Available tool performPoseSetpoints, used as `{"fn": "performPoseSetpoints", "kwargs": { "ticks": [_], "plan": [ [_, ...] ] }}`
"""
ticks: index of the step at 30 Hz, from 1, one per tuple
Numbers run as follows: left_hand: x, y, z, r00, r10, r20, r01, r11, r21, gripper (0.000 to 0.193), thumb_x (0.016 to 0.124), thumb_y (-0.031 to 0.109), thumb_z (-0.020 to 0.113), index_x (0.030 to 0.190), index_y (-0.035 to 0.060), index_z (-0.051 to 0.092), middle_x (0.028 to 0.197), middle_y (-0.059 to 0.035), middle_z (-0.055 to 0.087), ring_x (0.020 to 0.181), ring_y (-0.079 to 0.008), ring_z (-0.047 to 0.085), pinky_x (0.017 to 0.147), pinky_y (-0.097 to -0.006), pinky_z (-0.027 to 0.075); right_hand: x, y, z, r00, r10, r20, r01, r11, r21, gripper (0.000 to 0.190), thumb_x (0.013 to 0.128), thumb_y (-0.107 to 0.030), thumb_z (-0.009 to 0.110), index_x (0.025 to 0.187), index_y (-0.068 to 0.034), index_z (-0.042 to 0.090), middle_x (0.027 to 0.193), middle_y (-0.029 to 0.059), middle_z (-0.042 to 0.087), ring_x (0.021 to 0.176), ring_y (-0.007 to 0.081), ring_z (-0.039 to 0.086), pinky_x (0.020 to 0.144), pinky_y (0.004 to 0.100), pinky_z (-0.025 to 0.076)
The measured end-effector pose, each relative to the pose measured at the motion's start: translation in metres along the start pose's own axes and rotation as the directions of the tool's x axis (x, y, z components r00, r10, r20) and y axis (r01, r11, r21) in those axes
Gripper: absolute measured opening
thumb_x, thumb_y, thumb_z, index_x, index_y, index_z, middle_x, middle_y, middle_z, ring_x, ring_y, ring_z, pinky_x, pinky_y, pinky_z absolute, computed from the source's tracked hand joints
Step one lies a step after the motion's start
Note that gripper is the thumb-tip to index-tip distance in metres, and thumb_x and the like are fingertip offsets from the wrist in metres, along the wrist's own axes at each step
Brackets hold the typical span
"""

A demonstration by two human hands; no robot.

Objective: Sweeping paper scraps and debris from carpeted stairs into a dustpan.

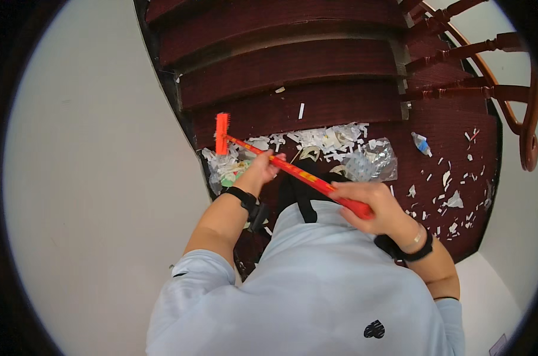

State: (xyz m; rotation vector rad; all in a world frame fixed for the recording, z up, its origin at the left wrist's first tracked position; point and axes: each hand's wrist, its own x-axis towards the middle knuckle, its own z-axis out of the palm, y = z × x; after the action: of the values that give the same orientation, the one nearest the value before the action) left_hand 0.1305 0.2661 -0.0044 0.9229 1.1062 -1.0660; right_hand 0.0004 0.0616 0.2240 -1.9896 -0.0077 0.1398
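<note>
A broom with a red and yellow handle (305, 174) slants across in front of my body. Its narrow orange head (222, 134) has short bristles and is over the litter by the left wall. My right hand (370, 205) grips the thick end of the handle near my waist. Further along, my left hand (266, 167) is wrapped around the shaft. Paper scraps (333, 137) lie heaped along the foot of the step riser. A clear plastic bag (380, 160) rests at the right end of that heap.
Dark red wooden stairs (291, 58) rise ahead, with a turned-baluster railing (469, 53) on the right. A white wall (104, 147) borders the left. A small plastic bottle (422, 144) and scattered paper bits (454, 200) lie on the floor at right.
</note>
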Motion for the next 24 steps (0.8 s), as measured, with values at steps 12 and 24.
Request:
{"fn": "performPoseSetpoints", "kwargs": {
  "ticks": [12, 24],
  "plan": [
    [-0.052, -0.09, 0.111, 0.874, -0.382, 0.3, 0.359, 0.924, 0.132, 0.018, 0.077, 0.015, 0.044, 0.087, 0.0004, 0.042, 0.088, -0.0148, 0.049, 0.084, -0.0239, 0.05, 0.079, -0.0358, 0.04, -0.095, -0.054, -0.084, 0.937, 0.186, -0.296, -0.209, 0.977, -0.049, 0.017, 0.051, -0.006, 0.051, 0.066, -0.001, 0.055, 0.083, 0.017, 0.055, 0.068, 0.0248, 0.056, 0.063, 0.0261, 0.043],
    [0.021, -0.062, 0.111, 0.974, -0.21, 0.081, 0.194, 0.966, 0.171, 0.021, 0.077, 0.015, 0.044, 0.09, -0.0008, 0.041, 0.09, -0.0155, 0.048, 0.083, -0.0246, 0.05, 0.074, -0.0365, 0.043, -0.099, 0.02, -0.037, 0.773, 0.412, -0.483, -0.262, 0.9, 0.349, 0.014, 0.06, 0.003, 0.053, 0.074, 0.002, 0.055, 0.085, 0.0168, 0.055, 0.082, 0.0171, 0.052, 0.072, 0.0253, 0.038]
  ]
}}
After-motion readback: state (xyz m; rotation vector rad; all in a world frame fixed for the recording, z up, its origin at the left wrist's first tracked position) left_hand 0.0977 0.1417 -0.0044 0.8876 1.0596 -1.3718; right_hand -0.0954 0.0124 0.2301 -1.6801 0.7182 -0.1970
